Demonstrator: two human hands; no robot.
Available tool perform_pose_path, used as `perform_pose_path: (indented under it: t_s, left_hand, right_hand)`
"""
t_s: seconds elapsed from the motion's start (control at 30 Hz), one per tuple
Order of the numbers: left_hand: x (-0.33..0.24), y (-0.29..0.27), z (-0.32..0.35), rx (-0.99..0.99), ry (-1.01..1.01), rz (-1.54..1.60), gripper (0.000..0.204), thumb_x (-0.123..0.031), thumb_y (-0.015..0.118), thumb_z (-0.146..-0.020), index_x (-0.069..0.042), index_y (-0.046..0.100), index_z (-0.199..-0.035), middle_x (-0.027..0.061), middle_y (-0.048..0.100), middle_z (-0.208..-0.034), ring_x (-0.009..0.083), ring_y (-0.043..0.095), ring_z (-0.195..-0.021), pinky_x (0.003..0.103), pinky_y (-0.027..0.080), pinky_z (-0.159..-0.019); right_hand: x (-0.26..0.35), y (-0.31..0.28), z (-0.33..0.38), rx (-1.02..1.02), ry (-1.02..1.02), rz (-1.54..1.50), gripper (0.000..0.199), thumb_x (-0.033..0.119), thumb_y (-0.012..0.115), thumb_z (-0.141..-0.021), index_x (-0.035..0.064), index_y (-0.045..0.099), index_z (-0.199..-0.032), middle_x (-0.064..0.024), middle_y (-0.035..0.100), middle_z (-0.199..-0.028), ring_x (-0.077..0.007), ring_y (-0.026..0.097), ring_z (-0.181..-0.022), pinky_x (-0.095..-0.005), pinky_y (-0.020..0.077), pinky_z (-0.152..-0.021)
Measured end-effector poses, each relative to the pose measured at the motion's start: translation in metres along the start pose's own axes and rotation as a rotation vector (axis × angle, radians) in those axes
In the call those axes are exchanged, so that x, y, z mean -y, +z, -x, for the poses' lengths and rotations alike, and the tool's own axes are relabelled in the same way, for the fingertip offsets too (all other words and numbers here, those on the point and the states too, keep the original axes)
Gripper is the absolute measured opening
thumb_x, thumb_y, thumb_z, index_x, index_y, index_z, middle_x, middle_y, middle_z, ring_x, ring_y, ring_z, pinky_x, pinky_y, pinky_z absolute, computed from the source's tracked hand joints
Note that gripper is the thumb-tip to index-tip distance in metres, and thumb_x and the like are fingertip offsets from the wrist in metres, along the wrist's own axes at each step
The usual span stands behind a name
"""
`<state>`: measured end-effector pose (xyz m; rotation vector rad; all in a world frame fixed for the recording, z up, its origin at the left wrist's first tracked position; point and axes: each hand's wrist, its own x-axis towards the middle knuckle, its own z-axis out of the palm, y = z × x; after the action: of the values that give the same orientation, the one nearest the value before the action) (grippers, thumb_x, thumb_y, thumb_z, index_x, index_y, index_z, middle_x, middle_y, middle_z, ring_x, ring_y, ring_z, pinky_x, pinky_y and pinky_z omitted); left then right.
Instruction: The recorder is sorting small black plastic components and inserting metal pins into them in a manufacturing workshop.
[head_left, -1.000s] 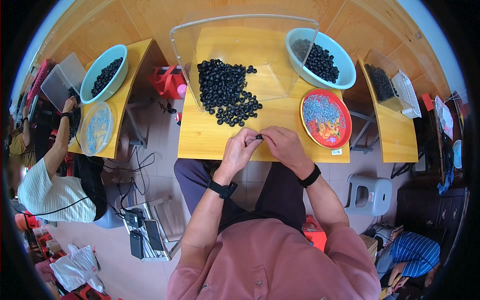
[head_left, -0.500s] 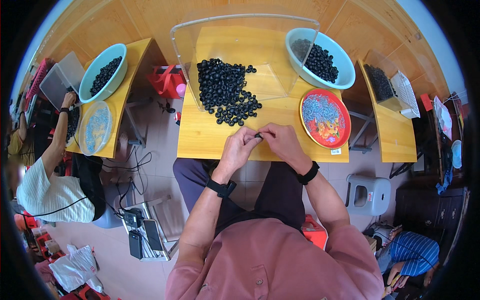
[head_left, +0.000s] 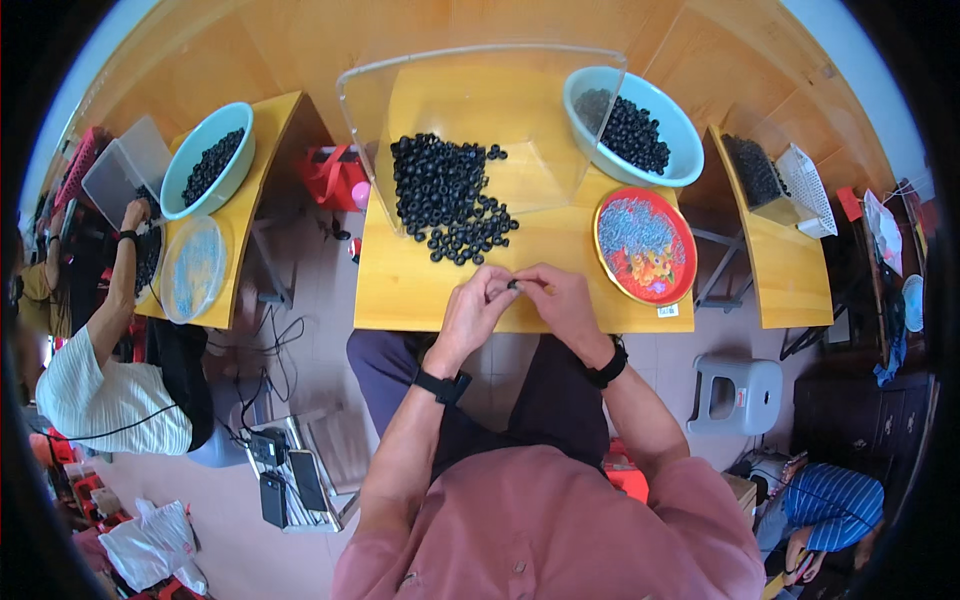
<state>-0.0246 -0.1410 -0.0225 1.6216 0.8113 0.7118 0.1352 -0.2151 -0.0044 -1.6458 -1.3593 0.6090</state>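
Observation:
My left hand [head_left: 474, 309] and my right hand [head_left: 558, 301] meet over the near edge of a yellow wooden table [head_left: 400, 290]. Between their fingertips I pinch a small black ring [head_left: 513, 285], with a thin pin-like piece on the right hand's side. Just beyond lies a pile of black rings [head_left: 447, 196], partly inside a clear plastic bin [head_left: 480, 110]. Right of my hands sits a red plate [head_left: 645, 246] of small silvery parts. A pale blue bowl [head_left: 632, 125] of black rings stands at the back right.
A person in a striped shirt [head_left: 95, 380] works at the left table beside a blue bowl [head_left: 206, 160] and a round clear lid [head_left: 193, 267]. A grey stool [head_left: 735, 395] stands at the right. Cables and devices lie on the floor [head_left: 285, 470].
Both hands stay together at the table edge; the fingers have shifted slightly around the small ring. The person at left has barely moved.

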Motion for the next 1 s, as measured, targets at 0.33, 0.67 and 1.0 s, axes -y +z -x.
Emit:
perform_pose_path:
  t_s: [0.33,0.67,1.0]
  left_hand:
    - [-0.001,-0.001,0.011,0.081,0.159,-0.262,0.031,-0.014,0.08,-0.086,-0.004,0.064,-0.11,0.0101,0.058,-0.071,0.0244,0.059,-0.064,0.037,0.05,-0.064]
    - [-0.008,0.002,0.007,0.136,0.438,-0.53,0.027,-0.025,0.078,-0.085,-0.003,0.063,-0.089,0.0142,0.06,-0.076,0.035,0.061,-0.071,0.045,0.05,-0.065]
    - [-0.003,0.005,0.008,0.108,0.44,-0.557,0.022,-0.023,0.072,-0.089,-0.003,0.062,-0.091,0.0144,0.064,-0.082,0.0356,0.064,-0.082,0.045,0.052,-0.074]
  right_hand:
    - [-0.008,-0.007,-0.001,0.168,0.206,-0.283,0.014,0.009,0.074,-0.09,0.0015,0.064,-0.094,-0.0017,0.067,-0.08,-0.0066,0.062,-0.072,-0.0244,0.0503,-0.065]
    - [-0.019,-0.013,0.003,0.286,0.265,-0.401,0.017,0.012,0.077,-0.089,0.0016,0.064,-0.085,-0.0025,0.068,-0.075,-0.0069,0.062,-0.067,-0.0239,0.0501,-0.059]
    - [-0.031,-0.004,0.002,0.244,0.247,-0.442,0.019,0.013,0.079,-0.087,0.0019,0.064,-0.083,-0.001,0.066,-0.073,-0.0061,0.06,-0.065,-0.0233,0.0484,-0.059]
